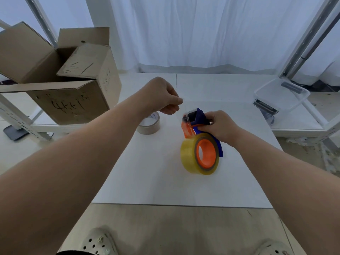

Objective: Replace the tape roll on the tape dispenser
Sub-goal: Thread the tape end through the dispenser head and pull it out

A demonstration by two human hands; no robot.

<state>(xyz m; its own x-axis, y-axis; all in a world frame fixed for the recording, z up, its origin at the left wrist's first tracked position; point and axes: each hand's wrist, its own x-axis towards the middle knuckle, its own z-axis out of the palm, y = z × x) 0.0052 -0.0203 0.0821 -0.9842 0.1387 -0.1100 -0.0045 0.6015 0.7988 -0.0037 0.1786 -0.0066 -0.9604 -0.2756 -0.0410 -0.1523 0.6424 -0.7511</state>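
Observation:
A blue and orange tape dispenser [195,120] is held above the white table [156,181], gripped at its blue handle by my right hand [219,126]. A full yellowish tape roll [189,155] sits on the dispenser's orange hub [206,153]. A clear strip of tape runs up past the serrated blade. My left hand [163,95] is up and to the left of the blade, fingers pinched together, seemingly on the free tape end. An almost used-up roll with a whitish core [149,124] lies on the table under my left wrist.
Open cardboard boxes [73,92] stand on a shelf at the left. A clear plastic tub [281,94] sits at the far right on a low shelf. White curtains hang behind the table. My feet in pale clogs show below the table's near edge.

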